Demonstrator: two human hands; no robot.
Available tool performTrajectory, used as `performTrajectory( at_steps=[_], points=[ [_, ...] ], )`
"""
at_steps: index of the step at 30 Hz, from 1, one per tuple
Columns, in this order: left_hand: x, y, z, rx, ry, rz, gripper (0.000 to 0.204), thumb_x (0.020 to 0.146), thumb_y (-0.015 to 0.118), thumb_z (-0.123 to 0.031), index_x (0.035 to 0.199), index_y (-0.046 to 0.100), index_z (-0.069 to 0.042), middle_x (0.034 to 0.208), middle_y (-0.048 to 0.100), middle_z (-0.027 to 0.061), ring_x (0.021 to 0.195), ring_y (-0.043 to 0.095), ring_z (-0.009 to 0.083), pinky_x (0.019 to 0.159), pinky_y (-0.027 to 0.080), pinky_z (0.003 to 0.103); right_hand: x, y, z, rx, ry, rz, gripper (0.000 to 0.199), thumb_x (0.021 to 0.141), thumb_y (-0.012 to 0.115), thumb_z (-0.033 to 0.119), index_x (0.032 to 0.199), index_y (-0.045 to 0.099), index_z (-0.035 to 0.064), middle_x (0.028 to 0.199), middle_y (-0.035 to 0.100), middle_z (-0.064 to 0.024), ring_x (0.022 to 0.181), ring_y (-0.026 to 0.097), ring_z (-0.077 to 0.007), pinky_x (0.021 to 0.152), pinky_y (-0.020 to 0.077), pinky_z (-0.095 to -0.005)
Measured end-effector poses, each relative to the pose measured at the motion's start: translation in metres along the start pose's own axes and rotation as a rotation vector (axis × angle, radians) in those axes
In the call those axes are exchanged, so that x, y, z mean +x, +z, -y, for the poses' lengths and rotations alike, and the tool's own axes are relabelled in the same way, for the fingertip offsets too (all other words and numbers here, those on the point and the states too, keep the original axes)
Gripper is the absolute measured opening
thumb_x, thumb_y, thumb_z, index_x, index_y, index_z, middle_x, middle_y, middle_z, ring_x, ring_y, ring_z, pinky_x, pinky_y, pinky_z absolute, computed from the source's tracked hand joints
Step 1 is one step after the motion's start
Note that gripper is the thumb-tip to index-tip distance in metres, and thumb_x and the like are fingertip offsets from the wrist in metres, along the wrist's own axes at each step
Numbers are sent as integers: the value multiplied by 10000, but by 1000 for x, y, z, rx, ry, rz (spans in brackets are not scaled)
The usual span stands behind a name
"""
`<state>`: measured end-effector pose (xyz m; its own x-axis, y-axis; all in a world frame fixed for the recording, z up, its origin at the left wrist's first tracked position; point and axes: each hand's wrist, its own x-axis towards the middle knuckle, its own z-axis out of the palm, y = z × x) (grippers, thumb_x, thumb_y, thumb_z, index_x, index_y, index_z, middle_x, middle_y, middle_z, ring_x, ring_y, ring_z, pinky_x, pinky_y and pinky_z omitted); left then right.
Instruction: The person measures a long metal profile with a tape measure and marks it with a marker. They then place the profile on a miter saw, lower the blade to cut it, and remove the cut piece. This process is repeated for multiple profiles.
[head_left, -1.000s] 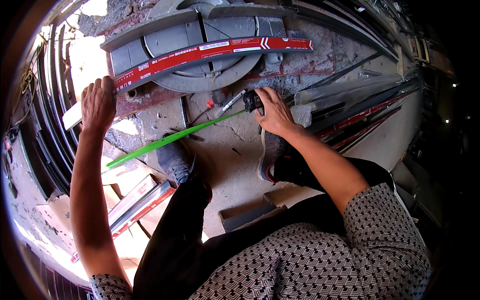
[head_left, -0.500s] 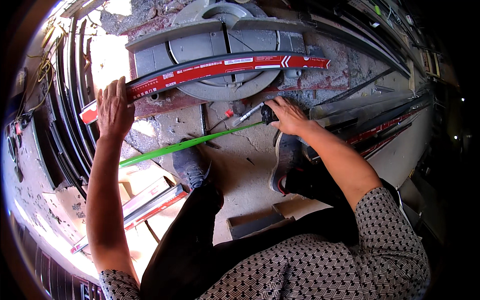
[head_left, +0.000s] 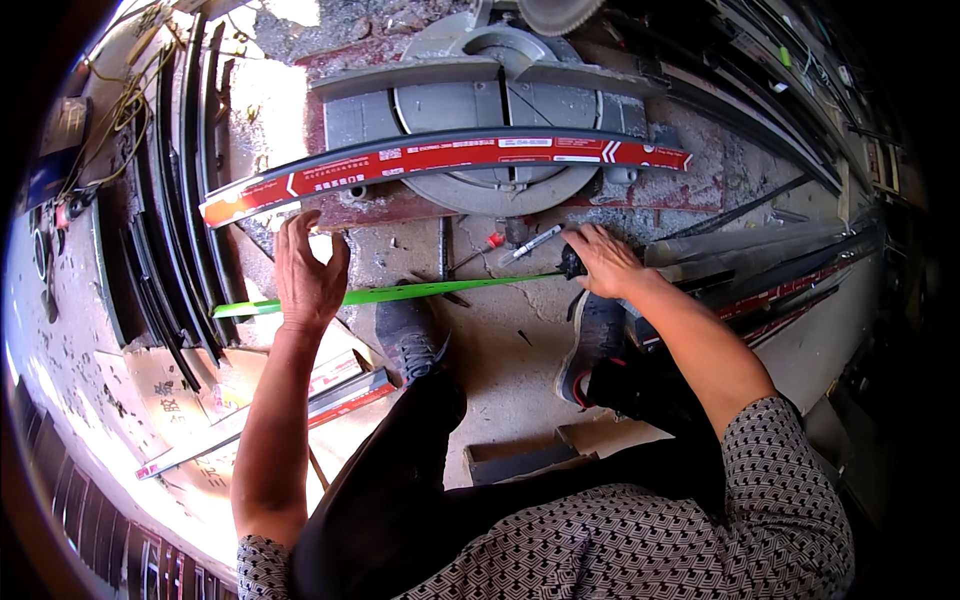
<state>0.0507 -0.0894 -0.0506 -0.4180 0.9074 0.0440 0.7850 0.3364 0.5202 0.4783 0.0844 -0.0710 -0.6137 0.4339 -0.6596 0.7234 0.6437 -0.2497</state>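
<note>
A long dark metal profile with a red printed protective film (head_left: pixel 440 168) lies across the grey round table of a mitre saw (head_left: pixel 510 190). My left hand (head_left: pixel 310 275) hovers just on the near side of the profile's left part, open, fingers and thumb apart. Below it passes the bright green blade of a tape measure (head_left: pixel 400 291), drawn out to the left. My right hand (head_left: pixel 608 262) is closed around the tape measure's black case (head_left: pixel 571 264), partly hidden by the fingers. A white marker pen (head_left: pixel 538 244) sits against its fingertips; whether it is gripped I cannot tell.
Long dark profiles (head_left: pixel 190 190) lie at the left, and more film-covered ones (head_left: pixel 780 290) at the right. A round saw blade (head_left: pixel 560 12) shows at the top. My shoes (head_left: pixel 410 335) stand on the floor beside cardboard (head_left: pixel 190 390) and short offcuts (head_left: pixel 520 455).
My left hand has let go of the profile's left end and come nearer to me, over the green blade. My right hand keeps the tape measure. The whole view has shifted slightly.
</note>
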Motion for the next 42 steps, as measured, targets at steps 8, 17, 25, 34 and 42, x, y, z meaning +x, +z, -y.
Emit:
performTrajectory(
  at_steps=[8, 17, 25, 34, 42],
  points=[
    [-2, 10, 36, -646, -497, 105, 349, 1031, 675, -268, 1183, 650, 44, 1004, 703, 108, 914, 660, 190, 847, 540, 329, -4, -22, 12, 44, -200, -391, 578, 821, 830, 171, 1340, 597, 67, 1276, 565, -157, 1184, 589, -382, 1002, 506, -476],
    [26, 1, 38, -1367, -762, 106, 368, 1030, 641, -214, 1358, 569, -62, 1250, 677, 104, 1098, 679, 233, 976, 551, 380, 46, -115, 50, -103, -280, -766, 745, 788, 854, 144, 1447, 517, 59, 1348, 547, -159, 1236, 558, -372, 1060, 459, -472],
    [33, 12, 52, -1704, -763, 43, 274, 1020, 625, -137, 1287, 596, -86, 1232, 685, 83, 1108, 671, 240, 977, 547, 403, 72, -136, 46, -244, -380, -591, 534, 857, 795, 167, 1309, 557, 12, 1204, 591, -154, 1129, 601, -335, 978, 515, -442],
    [35, 8, 46, -1747, -702, 23, 210, 1009, 630, -106, 1216, 596, -87, 1153, 688, 80, 1062, 686, 241, 943, 575, 414, 71, -145, 54, -278, -376, -556, 536, 827, 828, 216, 1250, 564, 17, 1124, 596, -140, 1086, 607, -327, 939, 526, -438],
    [30, 14, 68, -1873, -701, 60, 140, 986, 620, -168, 1047, 619, -42, 1171, 682, 172, 1058, 679, 328, 1016, 548, 492, 75, -140, 55, -273, -420, -544, 431, 845, 809, 195, 1170, 573, 38, 1051, 572, -132, 1012, 602, -334, 896, 530, -445]
  ],
)
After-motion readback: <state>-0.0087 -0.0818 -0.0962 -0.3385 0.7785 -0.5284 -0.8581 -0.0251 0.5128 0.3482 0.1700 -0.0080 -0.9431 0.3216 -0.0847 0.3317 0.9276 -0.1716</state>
